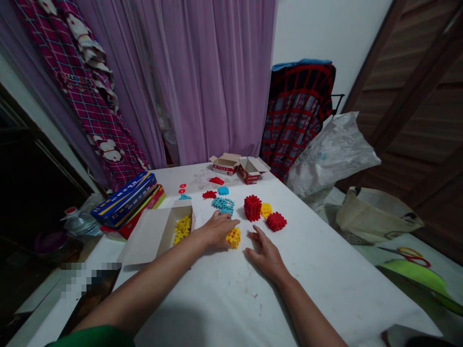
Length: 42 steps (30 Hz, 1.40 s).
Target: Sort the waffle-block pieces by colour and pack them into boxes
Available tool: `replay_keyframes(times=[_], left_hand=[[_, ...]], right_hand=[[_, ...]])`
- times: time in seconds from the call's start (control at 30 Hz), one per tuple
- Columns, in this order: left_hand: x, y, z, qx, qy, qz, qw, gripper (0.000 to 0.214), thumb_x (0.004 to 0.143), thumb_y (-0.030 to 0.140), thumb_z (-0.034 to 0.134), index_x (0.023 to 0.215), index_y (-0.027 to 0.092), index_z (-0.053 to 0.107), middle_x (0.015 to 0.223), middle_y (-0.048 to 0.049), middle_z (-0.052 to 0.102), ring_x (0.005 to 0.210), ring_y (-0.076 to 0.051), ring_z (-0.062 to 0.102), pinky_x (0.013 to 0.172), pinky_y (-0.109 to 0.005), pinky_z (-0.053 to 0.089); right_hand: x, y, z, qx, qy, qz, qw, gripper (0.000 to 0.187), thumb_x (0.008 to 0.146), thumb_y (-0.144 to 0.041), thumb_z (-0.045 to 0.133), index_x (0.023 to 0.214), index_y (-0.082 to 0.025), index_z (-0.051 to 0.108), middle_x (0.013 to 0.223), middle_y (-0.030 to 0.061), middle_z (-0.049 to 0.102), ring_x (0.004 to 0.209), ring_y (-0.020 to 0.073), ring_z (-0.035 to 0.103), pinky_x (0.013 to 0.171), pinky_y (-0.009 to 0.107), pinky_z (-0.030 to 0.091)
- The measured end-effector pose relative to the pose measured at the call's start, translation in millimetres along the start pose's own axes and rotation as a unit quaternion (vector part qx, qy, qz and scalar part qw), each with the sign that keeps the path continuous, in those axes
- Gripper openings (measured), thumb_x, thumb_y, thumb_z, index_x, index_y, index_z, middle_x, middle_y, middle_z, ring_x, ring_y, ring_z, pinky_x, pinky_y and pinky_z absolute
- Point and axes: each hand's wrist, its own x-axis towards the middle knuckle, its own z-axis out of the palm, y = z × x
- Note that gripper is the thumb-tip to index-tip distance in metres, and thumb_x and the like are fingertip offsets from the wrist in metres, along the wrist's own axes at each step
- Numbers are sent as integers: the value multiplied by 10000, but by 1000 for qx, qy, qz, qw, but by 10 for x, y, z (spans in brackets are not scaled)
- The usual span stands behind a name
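Found a white-covered bench (318, 279) spread beneath both hands, faintly marked nearer than the fingertips. Saw pleated purple curtains (220, 77) beyond the hands, a brown slatted wooden door (415, 120) far to the right of the right hand (266, 254), and a crumpled clear plastic bag (331, 149) off the bench on that same side. Saw the left hand (218, 230) curled against the left side of a yellow knobbly plastic cube (234, 238); could not tell how firmly gripped. Saw the right hand spread wide, thumb and fingers apart, just right of that cube. Noted a red knobbly plastic cube (252, 207) just beyond the right hand, and a flat red toothed plastic piece (276, 221) beyond and rightward. Noted an open white cardboard box (144, 236) left of the left hand, partly covered by the forearm. Lost part of a light-blue plastic lattice (219, 203) behind the left hand. Could not make out the dark area far left, nor anything under the pixelated patch beside the left forearm. Saw the green sleeve (94, 337) cut off by the bottom edge.
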Motion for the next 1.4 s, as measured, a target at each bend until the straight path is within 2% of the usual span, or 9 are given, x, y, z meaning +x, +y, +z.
replay_keyframes(times=[0.17,0.3,0.4,0.53,0.7,0.87,1.13,1.23,1.4], left_hand=[[3,46,44,-15,68,16,997,808,667,421,756,1375,195,439,1290,-133,587,1252,-320,467,1082,-470,232],[-109,62,-82,-15,85,-12,996,788,668,453,768,1340,184,455,1256,-132,612,1219,-306,504,1095,-465,217],[-384,-49,-300,-12,86,-60,994,683,711,491,732,1285,213,486,1196,-101,653,1150,-288,562,1072,-452,253],[-949,-378,-573,12,94,-181,979,667,715,495,716,1271,206,486,1205,-108,655,1148,-299,573,1058,-444,271],[-1424,-731,-496,29,62,-278,958,690,700,485,715,1277,196,474,1199,-130,645,1177,-322,546,1053,-459,282],[-1347,-837,-216,20,79,-265,961,710,677,462,723,1285,193,473,1206,-140,627,1173,-328,533,1067,-468,278],[-1055,-967,-161,16,59,-269,961,736,619,437,784,1241,186,480,1229,-152,609,1225,-320,494,1116,-520,200],[-1121,-1027,-89,11,85,-265,960,704,659,405,773,1259,194,472,1255,-141,593,1234,-317,481,1097,-513,233],[-1374,-999,-95,22,117,-258,959,428,778,311,679,1175,209,557,1163,-103,637,1175,-286,517,1073,-486,259]], right_hand=[[6,-22,14,15,12,5,1000,719,706,-280,641,1395,-240,439,1177,74,695,1096,237,637,993,437,470],[4,-4,9,23,9,9,1000,705,716,-313,631,1391,-242,443,1167,68,700,1089,237,642,990,439,470],[-5,16,1,19,7,9,1000,677,733,-349,616,1380,-238,451,1163,68,704,1086,239,645,986,440,471],[-9,62,-3,9,-3,5,1000,663,750,-409,595,1370,-224,453,1162,72,706,1094,239,644,983,434,473],[2,138,8,-13,-10,3,1000,641,772,-463,566,1361,-237,459,1157,68,711,1070,240,655,953,427,488],[-6,160,8,-31,-9,0,999,649,774,-486,561,1362,-229,463,1154,76,714,1068,252,657,939,426,499],[-7,177,24,-39,10,0,999,630,771,-518,540,1330,-229,503,1096,71,735,1009,248,689,904,412,537],[-8,187,22,-49,7,1,999,617,781,-520,527,1320,-220,511,1098,75,735,1008,244,689,902,408,538],[-5,202,17,-49,9,-8,999,582,773,-520,540,1275,-225,554,1087,64,738,993,242,690,870,396,552]])
